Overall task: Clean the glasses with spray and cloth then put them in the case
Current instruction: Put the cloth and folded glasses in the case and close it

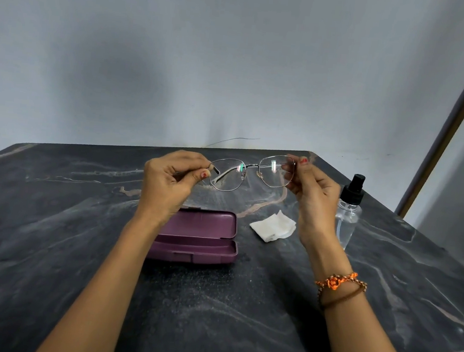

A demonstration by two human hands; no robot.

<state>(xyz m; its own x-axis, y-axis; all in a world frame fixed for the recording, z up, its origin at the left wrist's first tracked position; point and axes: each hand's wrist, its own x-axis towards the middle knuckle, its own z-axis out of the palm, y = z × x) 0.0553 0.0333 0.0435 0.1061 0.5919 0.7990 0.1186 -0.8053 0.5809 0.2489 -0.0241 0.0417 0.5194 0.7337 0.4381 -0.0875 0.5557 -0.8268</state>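
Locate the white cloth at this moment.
In the head view the white cloth lies crumpled on the dark marble table, right of centre, between the open purple glasses case and the clear spray bottle, untouched by either hand.

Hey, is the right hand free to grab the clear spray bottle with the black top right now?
Probably not yet. The right hand is pinching one end of the thin metal-framed glasses. The clear spray bottle with the black top stands just beside that hand with nothing between them, so the way looks free.

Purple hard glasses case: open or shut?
Open. The purple hard glasses case lies on the dark marble table with its lid hinged back; nothing shows inside.
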